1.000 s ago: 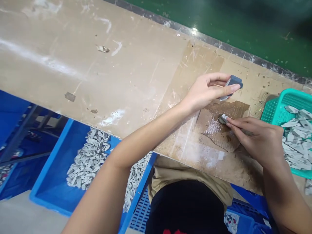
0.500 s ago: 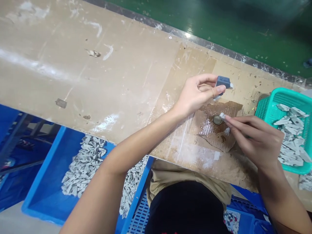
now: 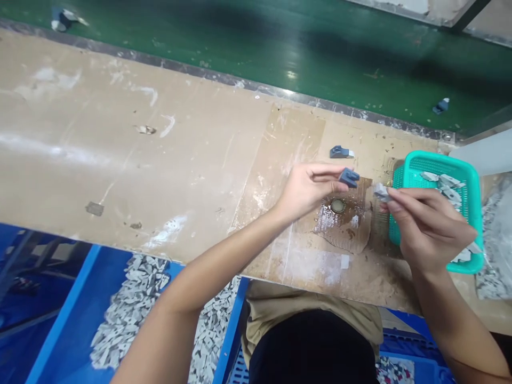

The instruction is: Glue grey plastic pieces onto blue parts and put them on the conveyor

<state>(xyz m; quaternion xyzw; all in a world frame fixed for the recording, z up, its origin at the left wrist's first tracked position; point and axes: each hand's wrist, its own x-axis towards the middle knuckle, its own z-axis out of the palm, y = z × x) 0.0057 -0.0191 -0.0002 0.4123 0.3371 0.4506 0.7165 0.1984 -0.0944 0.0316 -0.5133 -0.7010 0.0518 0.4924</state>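
My left hand (image 3: pixel 310 186) is closed on a small dark blue-grey plastic part (image 3: pixel 349 177), its forked end facing right. My right hand (image 3: pixel 430 226) pinches a light grey piece (image 3: pixel 381 192) between thumb and fingertips, a short gap to the right of the dark part. Below and between them, a small round cap (image 3: pixel 338 206) with liquid in it sits on a wet, stained scrap of cardboard (image 3: pixel 348 240). A dark blue part with a white tip (image 3: pixel 341 152) lies on the table just beyond my left hand.
A green basket (image 3: pixel 408 170) of light grey pieces stands at the right, beside a clear bag (image 3: pixel 494 256) of them. Beyond the table's raised edge is a green surface (image 3: pixel 240 37) with dark parts on it. A blue bin (image 3: pixel 68 320) of grey pieces is below left.
My right hand has lifted the grey piece away from the cap. My left hand has come nearer the cardboard, uncovering the part on the table. The view has tilted up.
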